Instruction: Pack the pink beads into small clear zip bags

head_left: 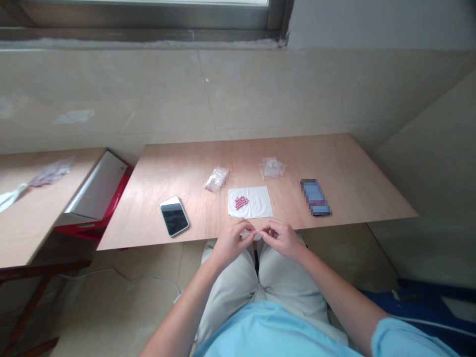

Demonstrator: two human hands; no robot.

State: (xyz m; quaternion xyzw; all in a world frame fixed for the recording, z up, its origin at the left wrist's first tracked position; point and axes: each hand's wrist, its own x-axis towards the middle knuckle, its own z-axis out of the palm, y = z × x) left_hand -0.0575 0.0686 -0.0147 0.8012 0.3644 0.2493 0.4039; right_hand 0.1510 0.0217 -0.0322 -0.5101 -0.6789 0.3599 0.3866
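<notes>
My left hand (235, 238) and my right hand (281, 239) meet at the table's front edge, fingers pinched together. Between them they hold a small clear plastic bag (256, 237), partly hidden by the fingers. Just beyond lies a white cloth or tissue (260, 202), flat on the table, with a cluster of small pink-red beads or pills (241, 202) on its left half. Behind it on the left is a pile of clear bags (216, 179) with pink-red bits inside. A stack of clear bags (272, 168) lies behind it on the right.
On the wooden table (178, 163) a white-edged phone (174, 216) lies at left and a blurred-out phone (316, 197) at right. A second table (22, 228) stands at left, with a plastic bag (52, 172) on it. A red crate (89, 228) sits between the tables.
</notes>
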